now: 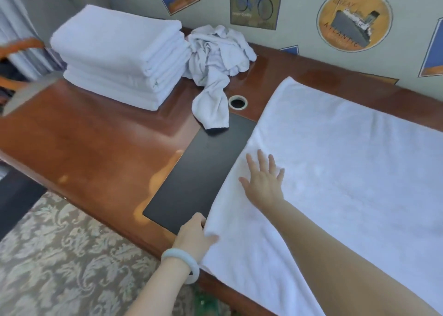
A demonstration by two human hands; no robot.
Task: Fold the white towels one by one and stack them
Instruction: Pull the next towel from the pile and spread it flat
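Note:
A large white towel (pixel 347 162) lies spread flat across the right half of the wooden desk (pixel 91 145). My right hand (pixel 263 181) presses on it with straight, spread fingers near its left edge. My left hand (pixel 195 234), with a pale bangle on the wrist, pinches the towel's near left corner at the desk's front edge. A stack of folded white towels (pixel 117 56) stands at the back left. Beside it lies a crumpled heap of unfolded white towels (pixel 215 59), one end trailing forward.
A black desk pad (pixel 201 174) is set into the desk, partly under the spread towel. A round cable hole (pixel 237 102) sits behind it. A wall with posters runs along the back. Patterned carpet (pixel 60 255) lies below the front edge, and a chair stands at far left.

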